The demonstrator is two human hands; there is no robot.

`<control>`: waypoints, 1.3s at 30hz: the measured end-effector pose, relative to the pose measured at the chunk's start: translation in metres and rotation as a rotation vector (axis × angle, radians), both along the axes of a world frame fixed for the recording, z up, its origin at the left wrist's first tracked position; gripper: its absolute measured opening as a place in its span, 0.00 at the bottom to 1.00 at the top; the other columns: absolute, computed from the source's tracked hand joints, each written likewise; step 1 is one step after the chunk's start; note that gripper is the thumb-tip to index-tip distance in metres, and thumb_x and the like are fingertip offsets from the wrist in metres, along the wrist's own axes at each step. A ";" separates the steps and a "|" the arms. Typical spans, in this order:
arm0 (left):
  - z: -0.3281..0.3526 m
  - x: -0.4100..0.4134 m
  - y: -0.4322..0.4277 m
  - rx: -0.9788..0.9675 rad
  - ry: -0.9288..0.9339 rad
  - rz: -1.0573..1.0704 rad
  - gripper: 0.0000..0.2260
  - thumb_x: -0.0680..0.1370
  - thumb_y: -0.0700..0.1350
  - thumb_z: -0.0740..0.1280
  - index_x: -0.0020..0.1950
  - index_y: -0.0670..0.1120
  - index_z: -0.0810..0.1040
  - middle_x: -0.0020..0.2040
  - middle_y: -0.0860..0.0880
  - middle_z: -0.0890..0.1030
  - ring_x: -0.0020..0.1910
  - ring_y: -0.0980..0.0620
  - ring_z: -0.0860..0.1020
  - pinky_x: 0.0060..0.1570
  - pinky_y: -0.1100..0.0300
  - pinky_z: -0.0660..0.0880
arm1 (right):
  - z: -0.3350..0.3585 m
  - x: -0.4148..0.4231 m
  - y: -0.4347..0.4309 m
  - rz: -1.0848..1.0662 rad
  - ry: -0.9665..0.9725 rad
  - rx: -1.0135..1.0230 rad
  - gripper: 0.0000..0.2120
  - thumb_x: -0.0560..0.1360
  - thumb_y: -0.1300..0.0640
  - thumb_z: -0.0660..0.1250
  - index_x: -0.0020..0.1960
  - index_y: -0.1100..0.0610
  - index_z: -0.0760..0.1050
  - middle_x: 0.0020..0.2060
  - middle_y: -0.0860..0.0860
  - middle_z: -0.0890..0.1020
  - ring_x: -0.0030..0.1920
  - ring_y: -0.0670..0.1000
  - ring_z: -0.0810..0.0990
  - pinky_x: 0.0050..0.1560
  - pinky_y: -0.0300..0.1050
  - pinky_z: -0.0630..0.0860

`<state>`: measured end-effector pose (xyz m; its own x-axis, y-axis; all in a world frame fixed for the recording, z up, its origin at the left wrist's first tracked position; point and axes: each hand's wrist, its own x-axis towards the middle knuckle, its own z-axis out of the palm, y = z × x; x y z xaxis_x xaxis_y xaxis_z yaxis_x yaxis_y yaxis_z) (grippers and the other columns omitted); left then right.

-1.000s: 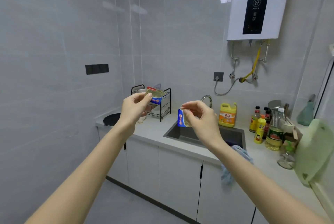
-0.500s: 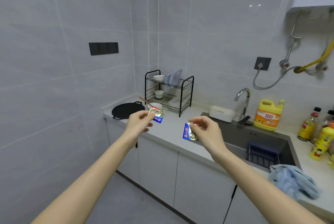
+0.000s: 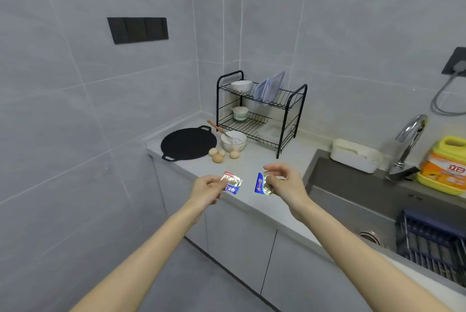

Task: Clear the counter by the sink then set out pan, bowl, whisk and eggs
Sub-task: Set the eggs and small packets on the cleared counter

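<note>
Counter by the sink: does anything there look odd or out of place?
Nothing spilled or broken. The pan, bowl with whisk and four eggs sit neatly together. Only each hand holds a small foil packet, left hand and right hand.

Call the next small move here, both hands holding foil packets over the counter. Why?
Probably lower both and set them down on the bare grey counter. The left hand pinches one small blue-and-gold foil packet, the right hand another, both above the counter. The flat black pan, white bowl with whisk and brown eggs already sit out.
</note>
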<state>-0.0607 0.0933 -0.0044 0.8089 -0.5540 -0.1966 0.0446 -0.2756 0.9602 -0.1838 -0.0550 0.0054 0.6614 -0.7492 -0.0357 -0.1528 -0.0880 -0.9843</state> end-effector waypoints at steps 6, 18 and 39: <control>-0.057 0.085 -0.067 0.063 0.082 0.109 0.11 0.76 0.48 0.69 0.54 0.44 0.77 0.39 0.52 0.80 0.34 0.56 0.76 0.35 0.64 0.73 | -0.055 0.109 -0.068 0.039 0.053 0.067 0.13 0.73 0.68 0.61 0.47 0.52 0.77 0.46 0.53 0.78 0.42 0.52 0.77 0.47 0.51 0.78; -0.155 0.231 -0.172 0.353 0.100 0.132 0.05 0.76 0.49 0.68 0.45 0.48 0.78 0.43 0.48 0.82 0.43 0.48 0.80 0.45 0.55 0.76 | -0.158 0.286 -0.176 0.105 0.292 0.150 0.11 0.73 0.65 0.65 0.52 0.54 0.74 0.47 0.53 0.81 0.41 0.48 0.78 0.34 0.33 0.73; -0.191 0.273 -0.188 0.326 0.025 0.200 0.11 0.74 0.43 0.70 0.56 0.48 0.78 0.51 0.53 0.79 0.39 0.59 0.77 0.36 0.75 0.70 | -0.195 0.334 -0.200 0.356 0.473 -0.281 0.10 0.76 0.64 0.64 0.57 0.59 0.74 0.53 0.50 0.79 0.51 0.47 0.76 0.49 0.37 0.70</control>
<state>0.2120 -0.0951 -0.1950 0.8875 -0.2910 -0.3574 0.1504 -0.5502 0.8214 0.1505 -0.2549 -0.1892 0.8317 -0.5107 -0.2179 -0.4774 -0.4574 -0.7503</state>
